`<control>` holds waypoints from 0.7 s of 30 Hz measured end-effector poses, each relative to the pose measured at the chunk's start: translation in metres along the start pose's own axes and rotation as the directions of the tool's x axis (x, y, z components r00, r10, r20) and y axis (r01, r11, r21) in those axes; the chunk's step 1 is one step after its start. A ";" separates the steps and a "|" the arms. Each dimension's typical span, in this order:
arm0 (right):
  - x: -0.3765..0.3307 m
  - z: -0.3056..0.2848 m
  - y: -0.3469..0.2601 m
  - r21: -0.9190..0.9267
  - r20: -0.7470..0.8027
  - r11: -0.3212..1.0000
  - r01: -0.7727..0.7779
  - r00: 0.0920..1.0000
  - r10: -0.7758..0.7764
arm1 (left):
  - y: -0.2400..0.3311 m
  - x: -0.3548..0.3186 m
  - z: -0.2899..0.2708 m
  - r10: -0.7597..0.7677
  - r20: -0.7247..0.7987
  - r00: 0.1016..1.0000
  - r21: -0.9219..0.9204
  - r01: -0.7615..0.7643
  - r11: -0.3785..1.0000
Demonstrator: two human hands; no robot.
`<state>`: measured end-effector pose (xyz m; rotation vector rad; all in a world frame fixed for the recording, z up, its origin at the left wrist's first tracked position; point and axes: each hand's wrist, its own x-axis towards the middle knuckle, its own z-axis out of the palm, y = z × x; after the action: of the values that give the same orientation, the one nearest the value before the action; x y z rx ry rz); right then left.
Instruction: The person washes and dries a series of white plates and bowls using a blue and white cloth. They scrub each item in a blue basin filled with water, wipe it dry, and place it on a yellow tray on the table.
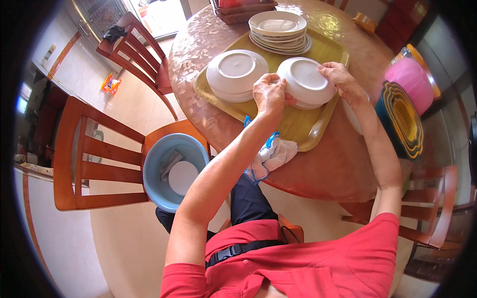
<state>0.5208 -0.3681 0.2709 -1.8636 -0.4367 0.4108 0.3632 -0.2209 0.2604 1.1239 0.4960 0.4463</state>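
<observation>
Both my hands grip the rim of a white plate [307,78] turned bottom up, over the front right of a yellow-green tray [312,134]. My left hand [270,93] pinches its left edge, and my right hand [343,81] has its right edge. Under this plate more white dishes show; whether it rests on them I cannot tell. Left of it stands a stack of upside-down white plates [236,67]. Behind, a taller stack of white plates [278,25] faces up. A white cloth with blue edging [273,155] hangs at the tray's front, by my left forearm.
A blue basin [151,171] with a white dish inside sits on a wooden chair [112,149] to my left. Nested yellow and dark green baskets [405,119] and a pink bowl [415,82] are at the table's right. A brown basket [243,12] stands at the back.
</observation>
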 end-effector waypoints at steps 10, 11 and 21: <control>0.011 0.009 0.017 -0.133 -0.025 0.991 0.013 1.000 -0.016 | -0.011 0.003 -0.007 -0.044 0.030 0.999 0.387 0.029 0.922; 0.011 0.010 0.016 -0.154 -0.015 0.988 0.003 1.000 -0.006 | -0.011 0.003 -0.008 -0.041 0.034 0.999 0.396 0.025 0.918; 0.011 0.010 0.022 -0.139 0.007 0.982 0.131 0.991 -0.131 | -0.022 0.007 -0.008 0.112 0.081 0.990 0.655 -0.138 0.743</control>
<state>0.5275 -0.3616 0.2468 -1.9570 -0.5961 0.2958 0.3665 -0.2191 0.2363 1.8641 0.5661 0.3699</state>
